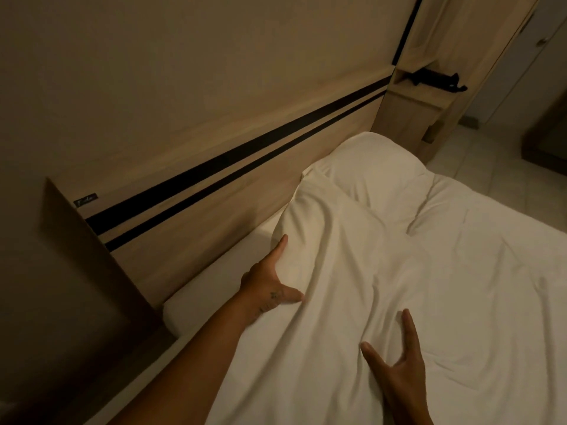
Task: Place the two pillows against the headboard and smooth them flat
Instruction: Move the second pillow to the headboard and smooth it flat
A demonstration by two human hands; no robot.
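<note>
Two white pillows lie on the bed along the wooden headboard [214, 191], which has two black stripes. The near pillow [331, 256] is rumpled and slightly overlaps the far pillow [377, 173] at the bed's far corner. My left hand [273, 283] lies flat against the near pillow's left edge, fingers spread and thumb pointing right. Lower down, my right hand [399, 360] rests open on the same pillow's near part, fingers apart. Neither hand grips the fabric.
The white sheet [491, 271] covers the mattress to the right, creased. A wooden side panel [92, 256] juts out at the headboard's left end. A wooden column with a black bracket [435, 79] stands at the far end, with tiled floor [491, 161] beyond.
</note>
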